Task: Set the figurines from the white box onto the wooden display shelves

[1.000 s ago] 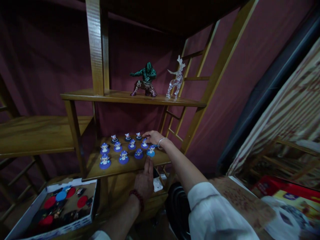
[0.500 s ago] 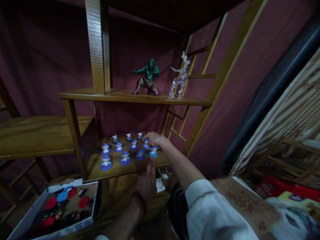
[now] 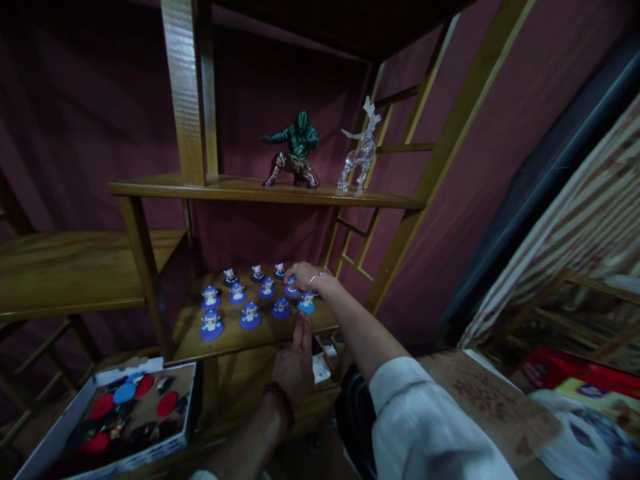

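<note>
Figurines [image 3: 267, 288] in same rows still

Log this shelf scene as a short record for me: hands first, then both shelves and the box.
Right hand: at the back row's right end, beside a dark-based figurine; grip unclear
Left hand: fingers pointing towards the light-blue-based figurine; contact unclear
Lower shelf: three rows, including several purple-based figurines
Upper shelf: green-topped crouching figure, clear deer figurine to the right of it
White box: at lower left, holding red discs and a blue disc
</note>
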`<state>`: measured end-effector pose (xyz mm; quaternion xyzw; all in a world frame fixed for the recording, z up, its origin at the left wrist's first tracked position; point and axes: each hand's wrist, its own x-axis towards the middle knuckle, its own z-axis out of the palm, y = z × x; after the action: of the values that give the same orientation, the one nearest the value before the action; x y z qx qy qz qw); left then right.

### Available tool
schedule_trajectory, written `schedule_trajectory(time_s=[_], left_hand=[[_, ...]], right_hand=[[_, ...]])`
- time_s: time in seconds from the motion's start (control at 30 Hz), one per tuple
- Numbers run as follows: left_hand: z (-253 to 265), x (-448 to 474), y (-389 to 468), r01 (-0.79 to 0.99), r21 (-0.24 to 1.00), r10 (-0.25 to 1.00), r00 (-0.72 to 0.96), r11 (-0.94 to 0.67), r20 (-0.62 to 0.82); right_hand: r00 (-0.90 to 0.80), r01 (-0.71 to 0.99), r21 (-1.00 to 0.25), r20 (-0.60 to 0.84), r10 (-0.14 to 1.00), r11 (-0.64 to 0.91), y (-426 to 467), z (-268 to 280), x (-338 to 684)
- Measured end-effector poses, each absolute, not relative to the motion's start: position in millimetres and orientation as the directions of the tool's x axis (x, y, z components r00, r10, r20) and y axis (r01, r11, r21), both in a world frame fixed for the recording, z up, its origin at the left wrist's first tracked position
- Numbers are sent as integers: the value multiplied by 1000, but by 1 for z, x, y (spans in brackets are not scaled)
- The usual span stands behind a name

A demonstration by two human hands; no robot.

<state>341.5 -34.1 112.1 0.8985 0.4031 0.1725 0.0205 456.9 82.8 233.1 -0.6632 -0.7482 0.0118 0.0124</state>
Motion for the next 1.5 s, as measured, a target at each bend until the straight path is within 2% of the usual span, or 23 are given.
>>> schedule_trajectory(time_s=[0.17, 0.4, 0.5, 0.73, 1.17, 1.33, 1.5], left_hand=[[114, 342, -35, 728, 183, 747, 610, -660, 265], [105, 343, -32, 707, 205, 729, 604, -677, 322], [106, 342, -32, 699, 202, 722, 619, -686, 310], [116, 341, -36, 725, 198, 749, 610, -660, 259], [124, 338, -41, 755, 163, 767, 591, -635, 250], [127, 330, -48, 760, 165, 771, 580, -629, 263], [130, 311, -63, 739, 155, 732, 572, -656, 370]], right_hand=[[-140, 989, -52, 34, 990, 142, 88, 228, 459], [-122, 992, -39, 21, 992, 123, 92, 227, 460], [-129, 992, -11, 16, 992, 129, 92, 227, 460], [-141, 989, -31, 9, 990, 142, 84, 234, 460], [-170, 966, -155, 219, 961, 206, 29, 264, 437], [-145, 926, -294, 297, 944, 235, 4, 258, 423], [-57, 801, -542, 352, 934, 253, -6, 225, 419]])
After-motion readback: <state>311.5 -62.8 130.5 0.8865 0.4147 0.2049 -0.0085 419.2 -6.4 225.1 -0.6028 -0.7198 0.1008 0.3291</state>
